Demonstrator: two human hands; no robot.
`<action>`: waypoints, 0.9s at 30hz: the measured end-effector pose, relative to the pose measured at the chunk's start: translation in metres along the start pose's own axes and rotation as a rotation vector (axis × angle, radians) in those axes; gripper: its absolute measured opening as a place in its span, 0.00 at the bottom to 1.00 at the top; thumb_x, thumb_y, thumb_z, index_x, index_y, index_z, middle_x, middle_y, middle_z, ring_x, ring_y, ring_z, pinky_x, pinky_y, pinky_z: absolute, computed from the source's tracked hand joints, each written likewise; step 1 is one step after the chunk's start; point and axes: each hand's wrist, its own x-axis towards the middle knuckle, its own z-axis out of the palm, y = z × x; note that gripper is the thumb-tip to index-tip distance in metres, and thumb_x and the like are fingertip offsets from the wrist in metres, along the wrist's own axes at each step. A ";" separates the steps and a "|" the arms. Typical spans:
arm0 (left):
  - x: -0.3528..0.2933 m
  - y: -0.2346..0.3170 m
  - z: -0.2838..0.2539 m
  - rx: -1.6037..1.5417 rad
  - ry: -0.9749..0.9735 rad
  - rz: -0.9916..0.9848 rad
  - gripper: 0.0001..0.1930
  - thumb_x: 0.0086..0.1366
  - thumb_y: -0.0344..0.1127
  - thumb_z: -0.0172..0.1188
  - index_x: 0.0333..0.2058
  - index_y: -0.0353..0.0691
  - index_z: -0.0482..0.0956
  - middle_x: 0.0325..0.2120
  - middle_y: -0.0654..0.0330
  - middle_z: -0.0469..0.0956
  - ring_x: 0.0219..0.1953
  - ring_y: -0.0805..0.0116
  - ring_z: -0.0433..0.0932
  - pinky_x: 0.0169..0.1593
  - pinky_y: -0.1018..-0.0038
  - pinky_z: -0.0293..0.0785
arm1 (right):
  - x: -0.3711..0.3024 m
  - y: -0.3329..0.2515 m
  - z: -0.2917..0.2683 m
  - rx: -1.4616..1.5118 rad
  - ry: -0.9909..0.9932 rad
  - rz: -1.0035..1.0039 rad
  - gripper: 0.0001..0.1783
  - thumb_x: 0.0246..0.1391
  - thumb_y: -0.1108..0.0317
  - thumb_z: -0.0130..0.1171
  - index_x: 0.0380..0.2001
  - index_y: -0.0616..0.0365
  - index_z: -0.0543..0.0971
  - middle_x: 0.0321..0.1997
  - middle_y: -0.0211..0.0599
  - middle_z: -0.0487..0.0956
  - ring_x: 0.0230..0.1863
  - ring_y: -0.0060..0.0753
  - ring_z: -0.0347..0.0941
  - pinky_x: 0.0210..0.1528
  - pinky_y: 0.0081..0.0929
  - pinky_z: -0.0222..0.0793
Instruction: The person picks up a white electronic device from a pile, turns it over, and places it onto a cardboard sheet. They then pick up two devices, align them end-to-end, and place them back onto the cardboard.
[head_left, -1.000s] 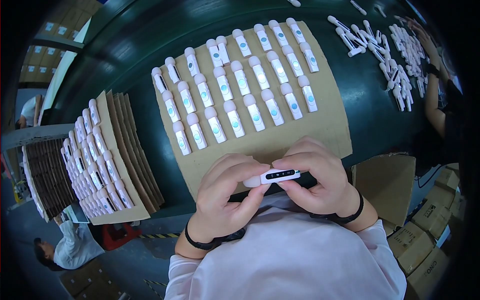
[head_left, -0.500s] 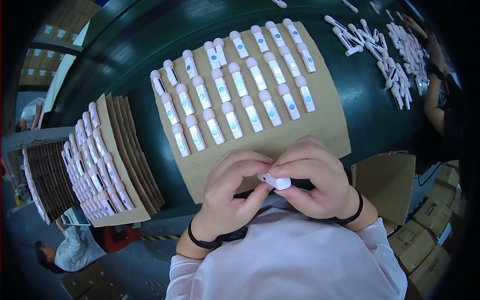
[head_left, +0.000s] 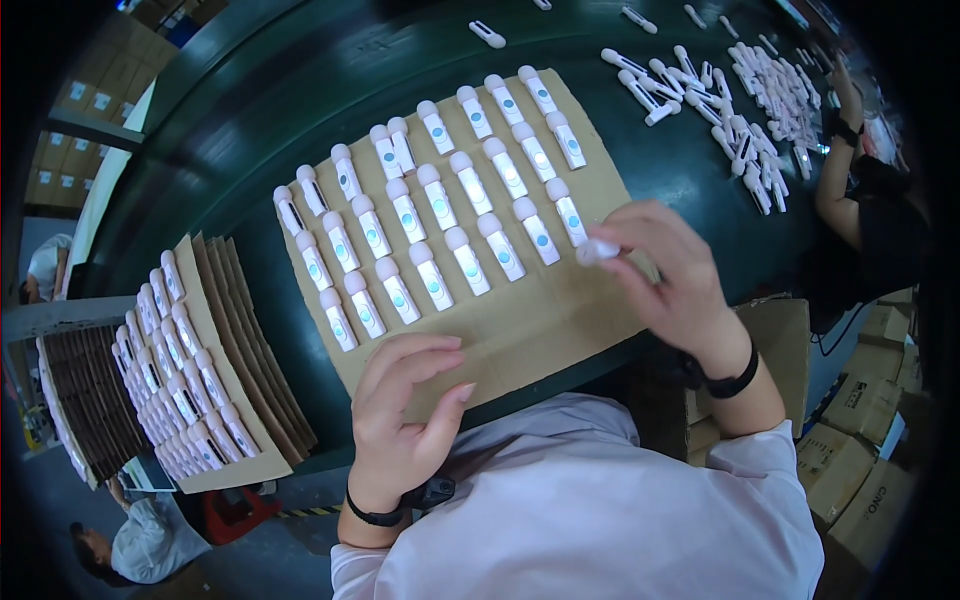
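Observation:
Between the thumb and fingers of my right hand is a small white round-headed handheld device, seen nearly end-on. It hovers at the right end of the nearest row on a cardboard sheet. Similar white devices lie on that sheet in slanting rows, pale rounded heads pointing away, most with a blue oval on top. A few show a dark strip instead. My left hand is at the sheet's near edge with thumb and fingers apart and nothing in it.
To the left, a cardboard sheet with more devices leans beside upright cardboard sheets. Loose devices are piled on the green table at the far right, near another person's hand. Cartons stand at the lower right.
My hands have parted. The right one has carried the device forward and right over the sheet; the left has let go and opened. The sheet appears lower and further left in view.

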 end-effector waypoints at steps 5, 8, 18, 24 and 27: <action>-0.001 -0.002 -0.004 0.006 0.001 -0.017 0.10 0.55 0.25 0.64 0.37 0.32 0.78 0.40 0.52 0.78 0.44 0.61 0.76 0.50 0.71 0.70 | -0.009 0.039 -0.013 -0.284 -0.004 -0.059 0.10 0.48 0.79 0.63 0.35 0.61 0.77 0.45 0.43 0.78 0.43 0.44 0.76 0.44 0.31 0.73; -0.002 -0.003 -0.008 0.021 -0.001 -0.023 0.10 0.55 0.25 0.64 0.37 0.32 0.78 0.40 0.52 0.78 0.43 0.61 0.76 0.50 0.71 0.70 | -0.021 0.042 -0.013 -0.329 -0.139 -0.075 0.09 0.48 0.79 0.63 0.34 0.60 0.76 0.46 0.42 0.78 0.45 0.44 0.76 0.45 0.32 0.73; 0.003 0.007 -0.017 0.058 -0.015 0.015 0.09 0.53 0.24 0.65 0.35 0.33 0.79 0.39 0.51 0.79 0.41 0.59 0.78 0.46 0.70 0.72 | -0.008 0.058 -0.011 -0.347 -0.187 -0.129 0.09 0.49 0.77 0.63 0.35 0.58 0.76 0.49 0.42 0.76 0.48 0.44 0.75 0.48 0.32 0.72; 0.007 0.031 -0.039 0.016 -0.101 0.012 0.08 0.56 0.27 0.63 0.34 0.33 0.78 0.38 0.51 0.78 0.42 0.60 0.76 0.47 0.71 0.70 | 0.009 0.057 -0.022 -0.281 -0.271 -0.116 0.12 0.50 0.75 0.63 0.39 0.57 0.75 0.52 0.42 0.74 0.50 0.45 0.74 0.49 0.33 0.72; 0.020 0.045 -0.058 0.005 -0.224 -0.030 0.07 0.56 0.28 0.63 0.34 0.33 0.78 0.37 0.52 0.78 0.41 0.61 0.77 0.47 0.71 0.70 | 0.022 0.056 -0.039 -0.269 -0.302 -0.111 0.13 0.50 0.74 0.62 0.41 0.57 0.75 0.53 0.43 0.73 0.51 0.46 0.73 0.50 0.34 0.72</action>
